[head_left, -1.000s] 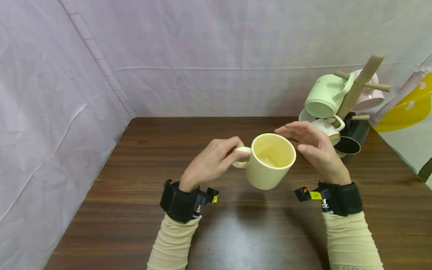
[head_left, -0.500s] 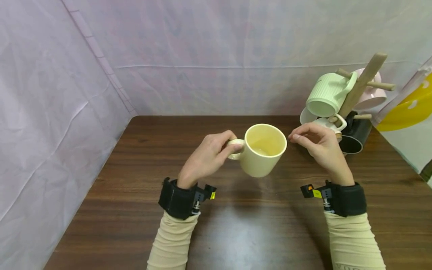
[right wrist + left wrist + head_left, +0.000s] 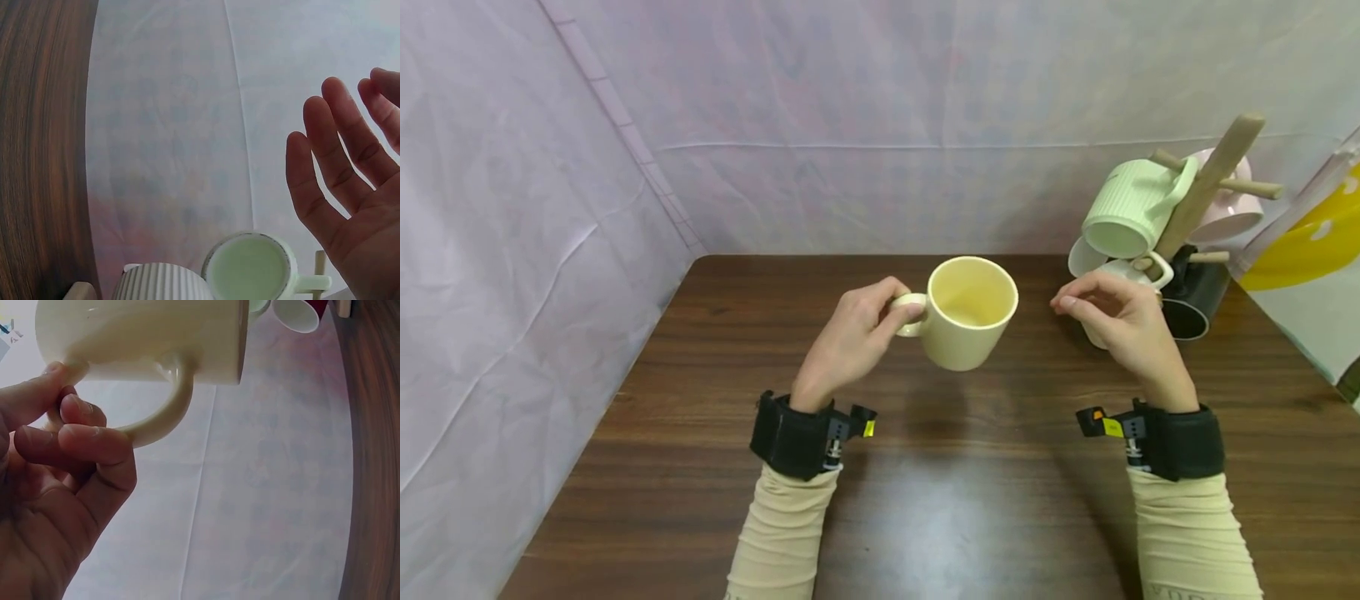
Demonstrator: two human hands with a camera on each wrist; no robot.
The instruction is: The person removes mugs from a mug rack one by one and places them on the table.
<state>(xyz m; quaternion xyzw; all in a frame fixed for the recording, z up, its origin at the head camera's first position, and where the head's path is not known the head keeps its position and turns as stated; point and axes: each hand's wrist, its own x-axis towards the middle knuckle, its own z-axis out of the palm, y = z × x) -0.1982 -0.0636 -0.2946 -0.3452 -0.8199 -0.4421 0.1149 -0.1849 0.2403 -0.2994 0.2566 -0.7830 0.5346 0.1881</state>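
Observation:
My left hand (image 3: 853,337) pinches the handle of a pale yellow mug (image 3: 962,337) between thumb and fingers. The mug hangs over the wooden table (image 3: 700,450), its mouth tipped up toward the head camera, and the inside looks bare. In the left wrist view, fingers (image 3: 100,445) curl around the handle beneath the mug's side (image 3: 144,340). To the right of the mug, apart from it, my right hand (image 3: 1127,329) is raised with loosely bent fingers and nothing in them. That hand partly covers a white mug (image 3: 1126,268) on the rack.
At the back right stands a wooden mug rack (image 3: 1225,162). On it hang a ribbed green mug (image 3: 1131,208), a pink mug (image 3: 1228,215) and a black mug (image 3: 1198,292). A pale cloth (image 3: 865,108) walls the back and left. Something yellow (image 3: 1307,242) shows at the right edge.
My left hand has carried the yellow mug left and away from me, toward the back. The right hand has drawn away from the mug to the right, its fingers bending more.

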